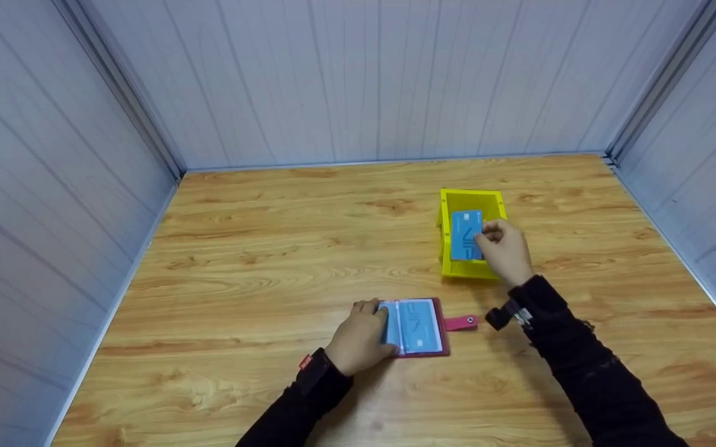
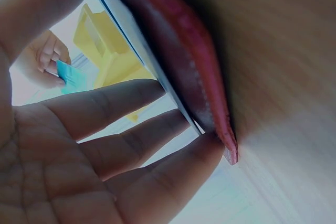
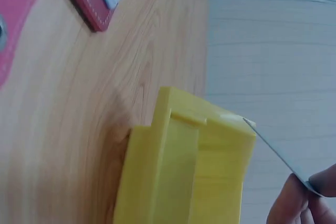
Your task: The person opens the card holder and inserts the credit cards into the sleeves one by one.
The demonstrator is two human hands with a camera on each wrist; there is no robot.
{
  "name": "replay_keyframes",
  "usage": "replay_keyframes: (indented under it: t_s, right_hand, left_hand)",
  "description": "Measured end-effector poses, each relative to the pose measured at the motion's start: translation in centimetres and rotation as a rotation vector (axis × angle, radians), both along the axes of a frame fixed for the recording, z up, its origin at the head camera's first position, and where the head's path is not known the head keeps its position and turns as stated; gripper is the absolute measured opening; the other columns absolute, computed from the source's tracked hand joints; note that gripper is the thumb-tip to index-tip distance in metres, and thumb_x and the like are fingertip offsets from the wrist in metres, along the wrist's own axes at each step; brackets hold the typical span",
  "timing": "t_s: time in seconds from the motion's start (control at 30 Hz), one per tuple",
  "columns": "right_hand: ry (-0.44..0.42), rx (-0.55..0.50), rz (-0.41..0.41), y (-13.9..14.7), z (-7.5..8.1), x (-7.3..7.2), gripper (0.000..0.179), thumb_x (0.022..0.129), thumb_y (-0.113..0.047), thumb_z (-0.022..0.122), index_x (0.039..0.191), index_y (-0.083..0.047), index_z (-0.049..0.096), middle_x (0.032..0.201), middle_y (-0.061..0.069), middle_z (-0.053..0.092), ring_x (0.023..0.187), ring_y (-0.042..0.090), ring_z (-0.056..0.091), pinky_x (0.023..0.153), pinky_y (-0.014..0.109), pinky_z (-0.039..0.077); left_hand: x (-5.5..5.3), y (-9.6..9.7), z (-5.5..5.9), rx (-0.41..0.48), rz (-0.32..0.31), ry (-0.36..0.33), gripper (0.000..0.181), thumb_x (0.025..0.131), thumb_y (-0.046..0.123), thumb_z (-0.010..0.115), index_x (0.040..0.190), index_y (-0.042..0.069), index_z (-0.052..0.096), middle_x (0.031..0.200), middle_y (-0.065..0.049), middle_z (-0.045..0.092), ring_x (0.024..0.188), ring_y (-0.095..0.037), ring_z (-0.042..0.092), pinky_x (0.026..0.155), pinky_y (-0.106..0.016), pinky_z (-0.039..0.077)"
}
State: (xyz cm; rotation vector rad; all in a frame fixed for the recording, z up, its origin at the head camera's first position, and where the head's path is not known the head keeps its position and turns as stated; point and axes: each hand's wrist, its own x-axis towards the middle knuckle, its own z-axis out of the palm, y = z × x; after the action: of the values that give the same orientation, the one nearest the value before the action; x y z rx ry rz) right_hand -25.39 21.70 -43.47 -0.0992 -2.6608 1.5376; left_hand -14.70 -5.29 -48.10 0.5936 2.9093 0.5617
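My right hand (image 1: 507, 251) pinches a blue card (image 1: 465, 236) by its right edge, over the yellow bin (image 1: 448, 268). The card appears nearly edge-on in the right wrist view, thumb and fingers at one end. On the table, a red card holder (image 1: 445, 347) lies spread, with a blue card (image 1: 420, 326) in the clear sleeve on its right side. My left hand (image 1: 361, 338) holds the holder's left side, thumb at the near edge and fingers at the far edge. The left wrist view shows the fingertips (image 2: 181, 119) against the sleeves and red cover.
A pink strap (image 1: 460, 323) with a metal snap sticks out to the right of the holder. The wood-grain table (image 1: 240, 248) is bounded by pale panel walls (image 1: 345, 81) at the back and both sides. The bin stands beyond the holder, to its right.
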Motion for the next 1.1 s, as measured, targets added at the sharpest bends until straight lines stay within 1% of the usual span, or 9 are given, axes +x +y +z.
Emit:
replay_keyframes:
  t_s: [0.07,0.2,0.37,0.47,0.57,0.7,0.77,0.9,1.1]
  right_hand:
    - [-0.008,-0.047,0.01,0.2,-0.2,0.6,0.025,0.095,-0.014,0.056,0.114,0.004,0.057,0.092,0.006,0.061,0.075,0.008,0.056,0.065,0.018,0.05]
    - [-0.079,-0.174,0.054,0.0,-1.1,2.0,0.025,0.096,-0.013,0.058,0.114,0.003,0.055,0.089,-0.001,0.062,0.077,0.005,0.057,0.069,0.019,0.051]
    - [-0.194,-0.254,0.147,-0.9,-3.3,3.6,0.02,0.094,-0.012,0.06,0.109,0.0,0.055,0.081,-0.006,0.063,0.074,0.006,0.056,0.068,0.021,0.05]
    - [-0.27,-0.304,0.22,-1.2,-4.5,4.2,0.02,0.094,-0.011,0.06,0.108,0.0,0.053,0.075,-0.006,0.061,0.067,0.007,0.059,0.066,0.024,0.055]
    - [-0.321,-0.327,0.283,-1.1,-5.3,4.4,0.021,0.095,-0.012,0.058,0.11,0.001,0.051,0.073,-0.004,0.06,0.063,0.01,0.061,0.065,0.028,0.059]
    - [-0.334,-0.313,0.325,-0.7,-5.9,4.7,0.021,0.096,-0.013,0.058,0.11,0.001,0.051,0.074,-0.004,0.061,0.062,0.01,0.061,0.063,0.027,0.059]
    - [-0.334,-0.334,0.334,-0.5,-6.2,4.8,0.02,0.096,-0.011,0.058,0.109,0.002,0.051,0.074,-0.004,0.06,0.063,0.01,0.061,0.063,0.028,0.059]
    - [-0.338,-0.368,0.323,-0.4,-6.7,5.1,0.019,0.095,-0.008,0.058,0.107,0.003,0.049,0.073,-0.005,0.06,0.064,0.008,0.06,0.063,0.028,0.058]
    - [-0.349,-0.343,0.291,-0.2,-7.0,5.1,0.015,0.095,-0.009,0.058,0.105,-0.001,0.05,0.069,-0.007,0.057,0.063,0.006,0.056,0.06,0.023,0.051]
  left_hand:
    - [0.0,0.0,0.0,0.0,-0.002,-0.001,0.073,0.077,0.036,0.081,0.132,-0.006,0.057,0.141,-0.024,0.05,0.131,-0.041,0.046,0.107,-0.046,0.044]
    - [0.0,0.1,0.0,-0.003,-0.004,0.002,0.073,0.077,0.036,0.082,0.132,-0.006,0.057,0.141,-0.024,0.05,0.131,-0.041,0.047,0.107,-0.046,0.044]
    - [0.0,0.1,0.0,-0.007,-0.003,0.007,0.072,0.076,0.036,0.082,0.13,-0.006,0.058,0.14,-0.024,0.051,0.13,-0.04,0.047,0.106,-0.046,0.045]
    - [0.0,0.1,0.0,-0.008,0.0,0.017,0.071,0.076,0.036,0.082,0.129,-0.006,0.059,0.139,-0.023,0.052,0.129,-0.039,0.047,0.105,-0.045,0.046]
    - [0.0,0.1,0.0,-0.008,0.004,0.021,0.071,0.075,0.036,0.082,0.128,-0.006,0.059,0.138,-0.023,0.052,0.129,-0.039,0.047,0.105,-0.045,0.046]
    - [-0.1,0.1,0.0,-0.012,0.004,0.023,0.071,0.075,0.036,0.082,0.128,-0.006,0.059,0.138,-0.024,0.052,0.129,-0.04,0.048,0.105,-0.045,0.046]
    - [0.0,0.1,0.0,-0.013,0.005,0.025,0.071,0.075,0.036,0.082,0.128,-0.006,0.059,0.138,-0.023,0.053,0.129,-0.039,0.048,0.104,-0.045,0.047]
    - [0.1,0.1,0.0,-0.02,0.013,0.042,0.071,0.074,0.037,0.082,0.127,-0.005,0.06,0.137,-0.022,0.053,0.128,-0.038,0.049,0.1,-0.046,0.05]
    - [0.2,0.3,0.0,-0.048,0.02,0.042,0.07,0.076,0.036,0.08,0.128,-0.005,0.059,0.139,-0.022,0.051,0.129,-0.038,0.047,0.097,-0.046,0.052]
